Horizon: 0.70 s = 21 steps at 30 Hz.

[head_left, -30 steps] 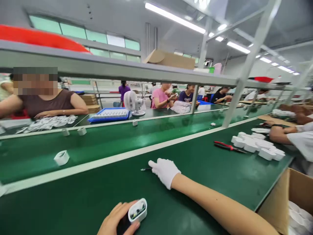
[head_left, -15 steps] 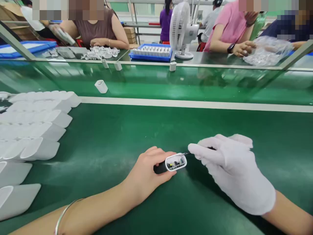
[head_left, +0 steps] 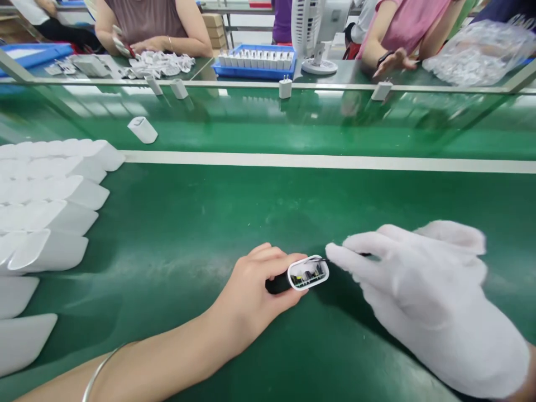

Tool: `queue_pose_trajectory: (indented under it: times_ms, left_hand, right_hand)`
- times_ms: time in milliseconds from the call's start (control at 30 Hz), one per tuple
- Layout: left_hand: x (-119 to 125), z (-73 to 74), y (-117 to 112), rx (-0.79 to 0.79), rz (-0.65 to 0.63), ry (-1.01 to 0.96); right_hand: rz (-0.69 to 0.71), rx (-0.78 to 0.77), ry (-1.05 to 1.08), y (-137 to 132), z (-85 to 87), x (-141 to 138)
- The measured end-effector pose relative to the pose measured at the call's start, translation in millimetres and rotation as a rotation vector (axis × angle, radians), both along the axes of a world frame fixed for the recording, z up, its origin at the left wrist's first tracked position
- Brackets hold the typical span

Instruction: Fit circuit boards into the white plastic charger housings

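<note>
My left hand (head_left: 255, 287), bare, is wrapped round a small white charger shell (head_left: 309, 273) on the green belt (head_left: 268, 212). The shell's open end faces me and shows a circuit board inside. My right hand (head_left: 422, 290), in a white glove, pinches thin black tweezers (head_left: 319, 260) whose tip touches the shell's upper rim.
Rows of white charger shells (head_left: 50, 206) lie at the left. One loose shell (head_left: 143, 129) lies on the far belt lane past a white strip (head_left: 335, 163). Other chargers stand along the far rail. People work opposite, beside a blue tray (head_left: 255, 61) and a white fan (head_left: 318, 28).
One second ago my right hand reached far out to the tweezers on the belt. It has since brought them to the shell, and my view has dropped down onto my hands.
</note>
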<state>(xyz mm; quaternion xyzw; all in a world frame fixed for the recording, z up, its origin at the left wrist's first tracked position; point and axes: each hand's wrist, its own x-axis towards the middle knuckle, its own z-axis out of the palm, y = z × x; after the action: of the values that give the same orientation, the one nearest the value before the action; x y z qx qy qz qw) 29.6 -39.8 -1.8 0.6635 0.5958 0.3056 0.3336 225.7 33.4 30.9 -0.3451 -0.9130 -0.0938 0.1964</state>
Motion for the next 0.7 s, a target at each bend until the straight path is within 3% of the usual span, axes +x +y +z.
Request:
queue_pose_trajectory:
  times_ms: [100, 200, 367, 467, 700]
  left_hand:
    - [1, 0.2, 0, 0.001, 0.01, 0.007]
    - [1, 0.4, 0, 0.002, 0.015, -0.012]
    - [0, 0.3, 0, 0.013, -0.001, -0.014]
    - [0, -0.3, 1, 0.012, -0.003, -0.024]
    - [3, 5.6, -3, -0.022, 0.016, -0.031]
  right_hand:
    - [0.005, 0.069, -0.022, -8, 6.8, -2]
    - [0.038, 0.123, -0.041, -9, 1.7, -4]
    - [0.145, 0.044, -0.141, 3, -6.4, -9]
    - [0.149, 0.076, -0.178, 3, -4.0, -14]
    - [0.098, 0.084, 0.016, -1, 4.6, -2]
